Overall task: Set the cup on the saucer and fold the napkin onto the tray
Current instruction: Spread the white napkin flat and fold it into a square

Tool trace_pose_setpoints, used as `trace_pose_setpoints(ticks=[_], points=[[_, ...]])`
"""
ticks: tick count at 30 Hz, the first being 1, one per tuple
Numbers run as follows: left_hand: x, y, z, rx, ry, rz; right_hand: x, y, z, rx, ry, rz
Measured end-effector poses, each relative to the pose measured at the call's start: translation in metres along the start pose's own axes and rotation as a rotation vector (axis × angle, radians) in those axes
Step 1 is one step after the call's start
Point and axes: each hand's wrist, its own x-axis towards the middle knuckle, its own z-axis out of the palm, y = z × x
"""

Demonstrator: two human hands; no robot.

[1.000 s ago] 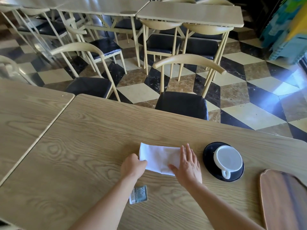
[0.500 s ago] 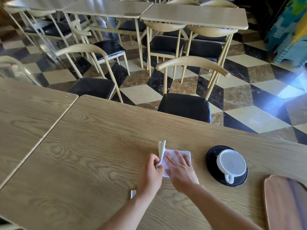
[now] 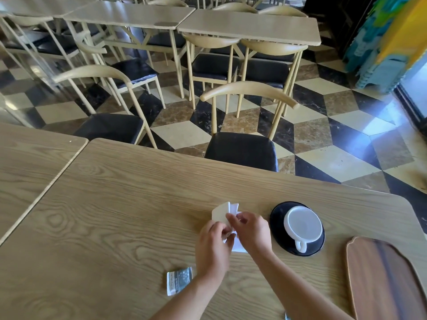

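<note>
The person's left hand (image 3: 213, 248) and right hand (image 3: 250, 229) were drawn close together over the pale wood-grain table (image 3: 115, 215), both working at the small white folded paper napkin (image 3: 221, 214). The left hand's fingers were curled in, pinching the napkin's near side, and the right hand's fingers and thumb were bent onto it from the other side, so each hand had a grip on it. The upper part of the napkin stood up past the fingertips with a couple of layers fanned apart. A lower corner showed between the two wrists, down near the tabletop, though I could not tell whether it touched the wood.

Just to the right of the hands sat the round black saucer (image 3: 277, 221), and the white ceramic cup (image 3: 303, 224) stood upright on it, its handle turned toward the person. Farther right, at the near corner of the table, lay the dark brown wooden tray with a scalloped edge (image 3: 383, 280), partly cut off from where I looked. The napkin was well apart from that tray, with the cup and saucer between them.

Beside the left forearm a small grey printed packet (image 3: 179, 281) lay flat on the table. Across the table stood a chair with a black padded seat and a curved pale backrest (image 3: 240, 148), on a chequered tile floor (image 3: 323, 135).
</note>
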Motion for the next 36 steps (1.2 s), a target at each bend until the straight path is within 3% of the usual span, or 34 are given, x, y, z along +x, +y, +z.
trace_pose_setpoints(ticks=[4, 13, 18, 24, 31, 36], points=[[-0.002, -0.003, 0.012, -0.019, -0.047, 0.128, 0.003, 0.009, -0.007, -0.013, 0.019, 0.031], [-0.014, -0.017, 0.02, 0.213, -0.14, 0.387, 0.002, 0.035, -0.008, -0.166, 0.094, 0.045], [-0.019, -0.025, 0.02, 0.332, -0.171, 0.428, -0.003, 0.042, -0.003, -0.11, 0.12, 0.046], [-0.014, -0.022, 0.026, 0.266, -0.156, 0.372, -0.006, 0.046, -0.003, -0.088, 0.12, 0.048], [-0.016, -0.031, 0.034, 0.336, -0.212, 0.407, -0.005, 0.047, 0.003, -0.136, 0.1, -0.086], [-0.033, -0.052, 0.039, 0.55, -0.39, 0.487, 0.003, 0.053, 0.001, -0.403, -0.009, -0.287]])
